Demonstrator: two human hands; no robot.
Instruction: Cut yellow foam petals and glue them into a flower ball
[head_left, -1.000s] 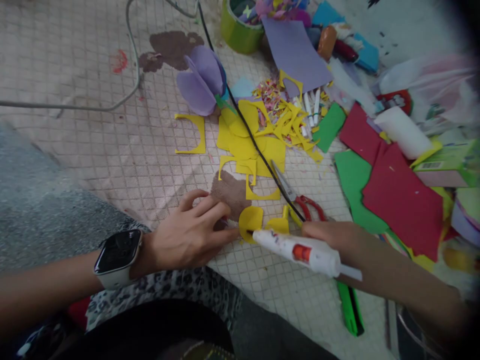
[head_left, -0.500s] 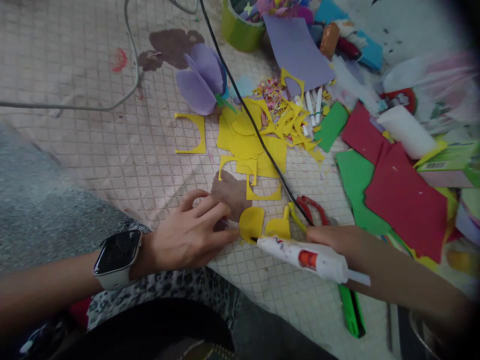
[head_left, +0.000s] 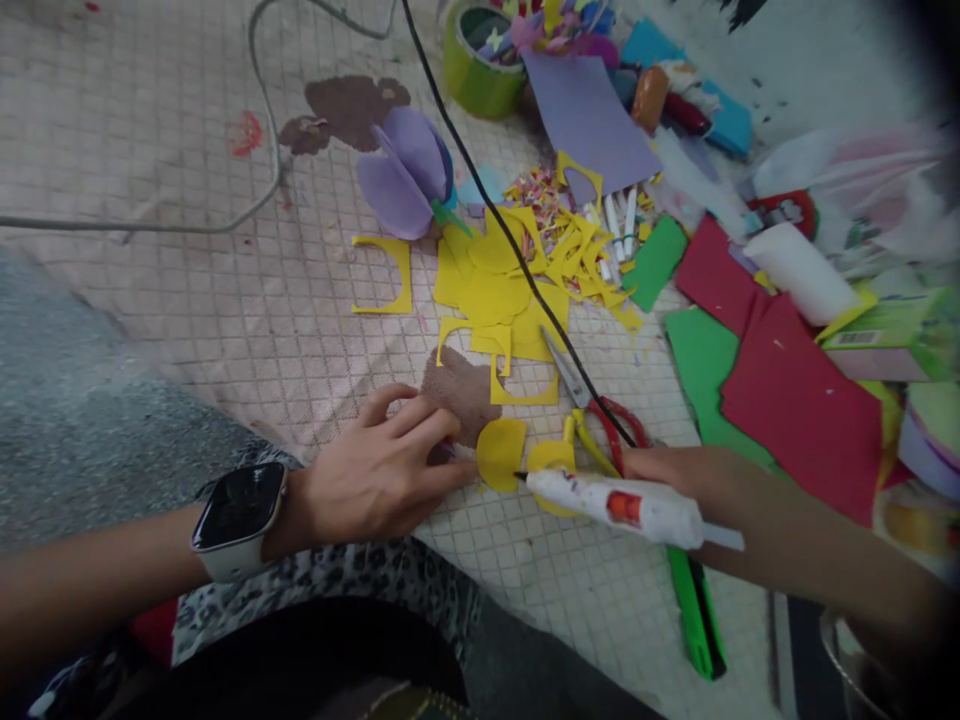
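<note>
A pale, cross-hatched sheet (head_left: 172,300), stained brown and red, spreads over a speckled grey floor (head_left: 90,400), crossed by a looping grey wire (head_left: 266,170).

Nothing on my feed can be read clearly. The white plastic glue tube (head_left: 615,505) has small red and orange printing, too blurred to make out, and the flat green-and-pink cardboard box (head_left: 874,335) bears a black-and-white barcode (head_left: 857,338) with digits too small to read. The dark glass screen of the white-strapped smartwatch (head_left: 238,507) shows no legible display.
</note>
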